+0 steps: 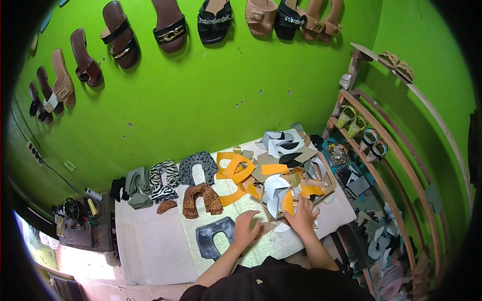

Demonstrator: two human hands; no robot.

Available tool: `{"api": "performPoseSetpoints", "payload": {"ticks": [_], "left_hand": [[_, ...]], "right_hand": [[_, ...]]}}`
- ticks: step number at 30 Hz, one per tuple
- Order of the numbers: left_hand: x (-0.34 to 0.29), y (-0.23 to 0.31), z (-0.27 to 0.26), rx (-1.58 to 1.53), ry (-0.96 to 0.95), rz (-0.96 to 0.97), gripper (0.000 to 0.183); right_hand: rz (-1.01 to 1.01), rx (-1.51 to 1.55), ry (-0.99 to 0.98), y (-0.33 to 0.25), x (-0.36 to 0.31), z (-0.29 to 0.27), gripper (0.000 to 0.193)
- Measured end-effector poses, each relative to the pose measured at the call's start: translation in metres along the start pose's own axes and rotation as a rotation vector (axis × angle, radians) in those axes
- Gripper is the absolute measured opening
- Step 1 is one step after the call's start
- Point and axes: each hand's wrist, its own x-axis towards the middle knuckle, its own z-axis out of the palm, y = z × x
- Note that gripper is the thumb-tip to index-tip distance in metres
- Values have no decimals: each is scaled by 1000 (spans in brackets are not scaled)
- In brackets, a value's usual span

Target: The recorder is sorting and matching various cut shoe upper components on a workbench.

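Note:
My left hand hovers or rests over the table beside the black cut piece, its fingers apart and nothing visible in them. At the near edge of a heap of scraps lies my right hand, fingers spread, next to a yellow curved piece and white cut pieces. Whether its fingertips press on any scrap is hard to see. Left of the heap sit stacks of U-shaped pieces: leopard print, grey patterned, zebra print and grey-green.
The pale table stands against a green wall hung with sandals. On the right is a wooden rack holding shoes, with scraps piled below. A sewing machine is at the left.

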Motion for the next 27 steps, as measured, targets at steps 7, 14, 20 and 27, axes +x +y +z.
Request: {"api": "performPoseSetpoints", "payload": {"ticks": [7,14,20,27], "left_hand": [[7,9,48,326,-202,139,38],[5,-7,50,536,-169,149,18],[-10,-4,25,423,-164,74,16],[-9,5,23,329,-163,14,19]], "right_hand": [[-232,37,-108,30,13,8,24],[-158,219,-86,26,27,2,18],[-79,425,-31,65,65,1,18],[-423,250,-31,12,45,1,42]]}}
